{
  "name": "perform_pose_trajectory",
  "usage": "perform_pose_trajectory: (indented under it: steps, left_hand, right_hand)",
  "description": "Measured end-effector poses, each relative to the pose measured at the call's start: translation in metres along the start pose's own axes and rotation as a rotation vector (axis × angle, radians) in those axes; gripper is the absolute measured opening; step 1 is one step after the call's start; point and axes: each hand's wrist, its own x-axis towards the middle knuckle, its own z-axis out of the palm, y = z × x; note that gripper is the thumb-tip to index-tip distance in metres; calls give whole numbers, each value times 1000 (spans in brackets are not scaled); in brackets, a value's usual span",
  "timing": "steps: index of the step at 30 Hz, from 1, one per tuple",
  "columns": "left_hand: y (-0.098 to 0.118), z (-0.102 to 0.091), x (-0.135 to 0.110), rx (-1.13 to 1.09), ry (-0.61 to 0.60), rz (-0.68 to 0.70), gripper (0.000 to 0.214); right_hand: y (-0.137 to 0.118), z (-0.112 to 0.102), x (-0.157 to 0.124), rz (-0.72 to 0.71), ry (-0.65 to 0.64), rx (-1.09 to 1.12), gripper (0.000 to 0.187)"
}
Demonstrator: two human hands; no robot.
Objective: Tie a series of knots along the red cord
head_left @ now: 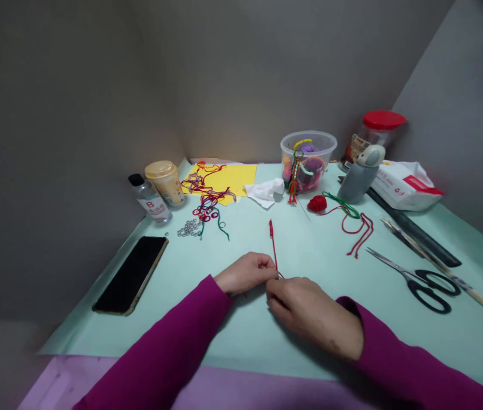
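red cord (274,250) pinched, hands (301,302) close together, forearms (185,336) angled inward

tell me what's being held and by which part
A red cord, pinched in the left hand by its near part. Whether the right hand also grips it cannot be told.

There are two hands (310,312), one smartphone (132,273), one pair of scissors (402,270), one ball of red yarn (317,203), one red-lidded jar (383,120), one clear plastic tub (329,149), one lidded cup (167,185) and one black-capped bottle (155,208). The metal rings (189,228) and cords (271,229) are too crowded to count.
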Motion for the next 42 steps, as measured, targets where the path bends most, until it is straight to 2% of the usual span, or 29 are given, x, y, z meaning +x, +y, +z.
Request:
perform_pose_trajectory:
  steps: [6,10,12,14,15,18,21,25,33,38,42]
  left_hand:
    - [5,4,-4,-12,33,34,15]
    - [12,8,-8,62,104,-3,18]
    - [14,10,-11,80,111,-24,19]
    - [14,12,-12,74,123,-25,21]
    - [13,13,-13,67,136,-24,21]
    - [10,16,-15,41,167,-16,22]
    - [10,18,-18,30,180,1,23]
    - [12,18,-22,63,195,26,21]
    - [5,13,-22,158,192,58,22]
    - [5,15,-21,353,258,123,20]
    - [9,14,-28,570,361,214,19]
  right_hand:
    - [-11,9,-19,-6,20,101,19]
    - [-5,4,-31,44,38,222,18]
    - [4,-1,-27,121,145,339,21]
    - [15,-3,-17,218,315,509,14]
    - [20,-2,-10,260,352,626,11]
    - [29,6,7,329,306,968,14]
    - [30,13,15,315,196,1133,11]
    - [32,15,16,321,108,1091,2]
    - [37,13,20,298,182,919,15]
    - [38,14,24,294,148,856,18]
    - [40,15,25,294,156,864,13]
